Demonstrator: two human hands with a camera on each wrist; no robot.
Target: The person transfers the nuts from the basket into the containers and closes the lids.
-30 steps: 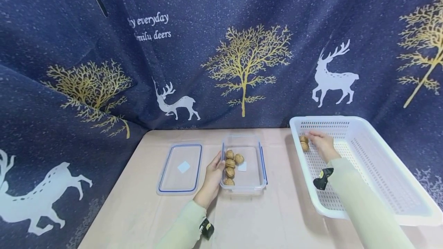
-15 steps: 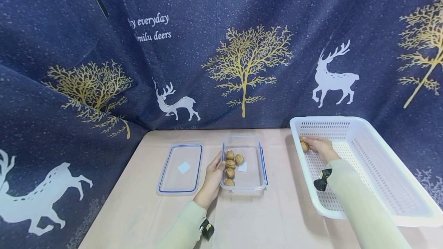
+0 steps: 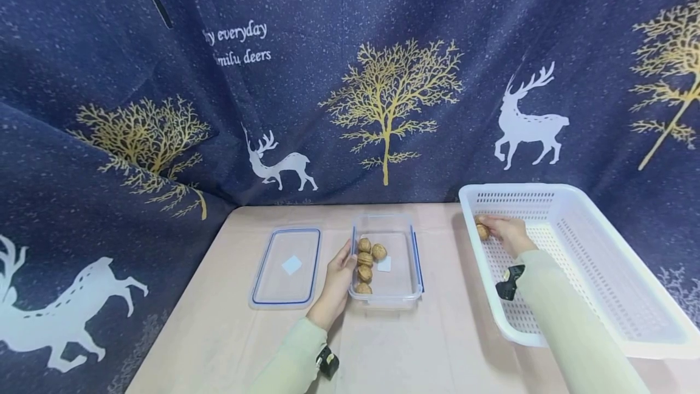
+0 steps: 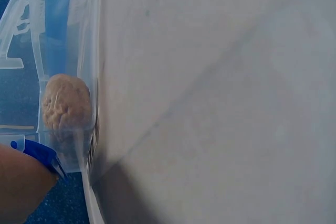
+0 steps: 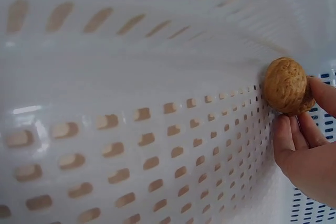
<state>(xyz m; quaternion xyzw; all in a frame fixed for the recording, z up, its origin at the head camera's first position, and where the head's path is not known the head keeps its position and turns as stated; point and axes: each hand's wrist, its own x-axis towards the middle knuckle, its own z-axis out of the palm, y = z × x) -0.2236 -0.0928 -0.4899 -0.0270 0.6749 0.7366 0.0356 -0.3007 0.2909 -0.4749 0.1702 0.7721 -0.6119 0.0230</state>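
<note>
My left hand [image 3: 338, 278] grips the left wall of a clear plastic food container [image 3: 398, 281] with a blue seal. Several walnuts [image 3: 364, 259] lie along that side inside it. In the left wrist view, part of the hand [image 4: 23, 184] shows beside a blue edge of the container, and one walnut [image 4: 67, 102] shows through the plastic. My right hand [image 3: 510, 235] reaches into a white basket [image 3: 492, 315]. Its thumb and fingers pinch a walnut [image 5: 308, 98], which is mostly hidden behind a nearer walnut [image 5: 285, 86] against the basket's side wall.
The container's clear lid [image 3: 286, 267], with a blue seal, lies flat on the table [image 3: 394, 351] to the left. A dark blue cloth [image 3: 350, 126] printed with deer and trees hangs behind the table.
My right hand has moved slightly left and down onto the farther walnut in the basket, its fingers coming together around it. The left hand and the container have stayed in place.
</note>
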